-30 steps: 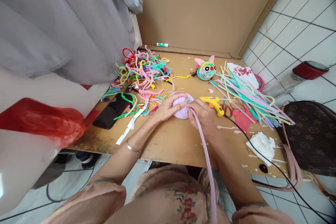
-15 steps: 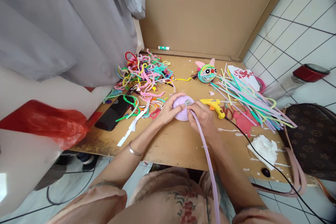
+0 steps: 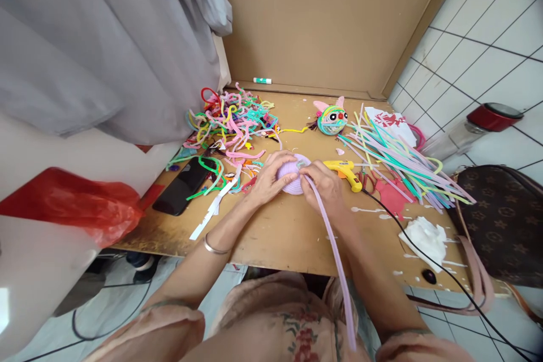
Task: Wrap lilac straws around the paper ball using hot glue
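A round purple ball wrapped in fuzzy stems (image 3: 290, 179) is held over the table, with a small clear patch near its top. My left hand (image 3: 271, 180) wraps around its left side, thumb across the front. At the ball's right edge my right hand (image 3: 323, 182) pinches purple pipe cleaners (image 3: 332, 237), whose long free ends hang down toward my lap. A yellow glue gun (image 3: 345, 172) lies just right of my right hand. Behind it sits a colourful ball with pink ears, eyes and a red nose (image 3: 332, 117).
Tangled pipe cleaners (image 3: 237, 119) and a black phone (image 3: 182, 186) lie left. To the right are straight pipe cleaners (image 3: 399, 153), a crumpled tissue (image 3: 425, 238), a black cable (image 3: 413, 232) and a brown bag (image 3: 500, 220). A glue stick (image 3: 262, 80) lies at the back.
The view has shifted slightly. My hands keep hold of the ball and the purple strands, with my left fingers slightly further round the ball's near left side.
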{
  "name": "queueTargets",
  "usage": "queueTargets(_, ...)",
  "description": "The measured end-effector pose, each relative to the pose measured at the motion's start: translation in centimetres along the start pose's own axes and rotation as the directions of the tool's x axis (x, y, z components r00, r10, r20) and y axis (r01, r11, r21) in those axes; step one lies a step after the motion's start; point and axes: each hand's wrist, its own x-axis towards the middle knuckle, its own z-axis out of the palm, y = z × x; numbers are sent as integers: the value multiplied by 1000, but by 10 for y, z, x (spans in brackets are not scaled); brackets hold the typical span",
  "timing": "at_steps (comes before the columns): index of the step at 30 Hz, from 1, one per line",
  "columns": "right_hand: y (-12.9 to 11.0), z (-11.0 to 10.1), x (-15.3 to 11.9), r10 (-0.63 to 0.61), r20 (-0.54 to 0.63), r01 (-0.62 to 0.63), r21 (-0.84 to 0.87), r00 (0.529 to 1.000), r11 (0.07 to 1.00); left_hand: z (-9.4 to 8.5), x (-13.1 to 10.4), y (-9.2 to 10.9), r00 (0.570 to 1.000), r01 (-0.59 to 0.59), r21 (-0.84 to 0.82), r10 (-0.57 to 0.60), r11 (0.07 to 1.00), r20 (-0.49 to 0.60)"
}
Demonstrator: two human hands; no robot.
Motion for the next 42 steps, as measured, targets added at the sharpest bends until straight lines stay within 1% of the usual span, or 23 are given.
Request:
queueTargets(3, -1, 1, 0, 13, 12, -13, -15, 1000, 1000, -1, -1, -3, 999, -49, 8, 49, 999, 20)
queueTargets(6, -1, 1, 0, 27, 27, -26, -26, 999, 999, -2, -2, -6, 997, -69, 7, 69, 998, 25)
queueTargets(12, 0, 2, 0, 49, 45, -47, -35, 998, 998, -6, -3, -3, 995, -65, 2, 64, 998, 82)
queueTargets(18, -1, 3, 0, 90, 27, -91, 27, 996, 996, -8, -2, 2, 994, -50, -1, 50, 999, 101)
queueTargets(23, 2, 3, -1, 153, 37, -156, 151, 988, 976, -6, -1, 4, 994, -46, 8, 45, 999, 97)
queueTargets(28, 9, 4, -1, 221, 0, -210, 314, 975, 926, -4, -1, 3, 997, -48, -21, 49, 999, 65)
queueTargets(33, 17, 3, -1, 322, -3, -279, 490, 947, 826, -6, 0, -2, 997, -20, -7, 20, 1000, 68)
queueTargets(35, 18, 2, -1, 361, 22, -312, 553, 932, 772, -7, 1, -3, 997, -15, 0, 15, 1000, 82)
queueTargets(37, 18, 1, -1, 375, 63, -339, 583, 925, 738, -9, 1, -2, 995, -8, 3, 8, 1000, 101)
queueTargets(39, 17, 0, 0, 375, 77, -347, 585, 924, 733, -10, 2, 0, 993, 11, 11, -12, 1000, 116)
queueTargets(42, 12, -1, 0, 359, 22, -306, 574, 933, 760, -11, 1, 2, 990, 32, 22, -35, 999, 134)
